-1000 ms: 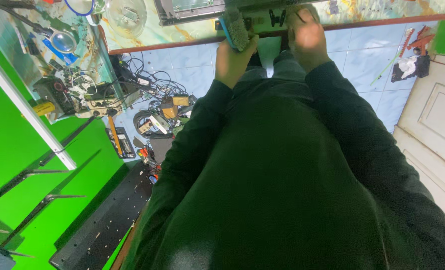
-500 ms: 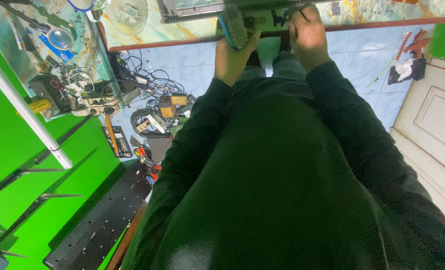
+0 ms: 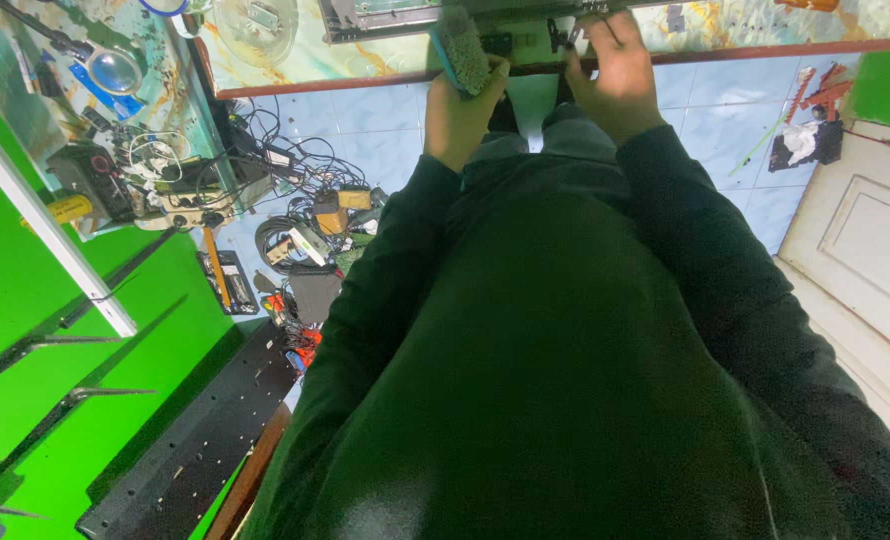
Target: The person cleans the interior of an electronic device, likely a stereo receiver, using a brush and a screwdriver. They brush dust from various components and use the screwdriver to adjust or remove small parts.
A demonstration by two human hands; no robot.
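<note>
My left hand (image 3: 457, 118) grips a brush (image 3: 462, 48) with grey-green bristles and a blue handle, held up at the table's front edge. My right hand (image 3: 615, 75) is at the same edge, fingers curled around small dark parts (image 3: 565, 35) on a flat device lying on the patterned tabletop (image 3: 295, 60). What my right fingers pinch is too small to tell. My dark sleeves and torso fill the middle of the view.
A tangle of cables, boxes and tools (image 3: 300, 225) lies on the blue tiled floor at left. A magnifier (image 3: 115, 70) and gear sit on a side table. A black perforated panel (image 3: 195, 450) leans by the green wall. A white door (image 3: 865, 260) is at right.
My right hand has shifted slightly up along the table edge and steadied. The brush in my left hand has lifted a little. The view has drifted slightly.
</note>
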